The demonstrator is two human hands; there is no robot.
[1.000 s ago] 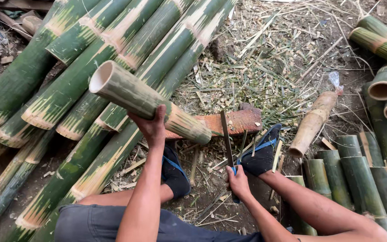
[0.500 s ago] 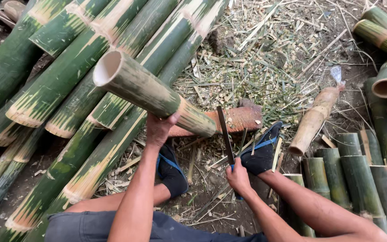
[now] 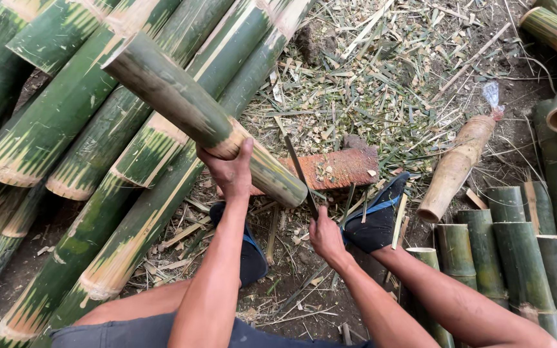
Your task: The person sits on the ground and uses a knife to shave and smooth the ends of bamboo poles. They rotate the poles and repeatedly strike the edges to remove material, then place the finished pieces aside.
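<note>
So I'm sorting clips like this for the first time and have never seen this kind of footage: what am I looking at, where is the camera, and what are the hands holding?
There is no machine here. A person wears one camera on the head, so you look down along their own two bare arms to the ground.

The left hand grips a cut length of green bamboo, tilted, its lower end near a reddish-brown wooden block on the ground. The right hand holds a dark, narrow blade that points up toward that lower end.

Below are the person's feet in dark sandals. On the left lie long green bamboo poles. On the right stand short cut bamboo sections, beside a tan, dried piece. The dirt is strewn with bamboo chips and slivers.
</note>
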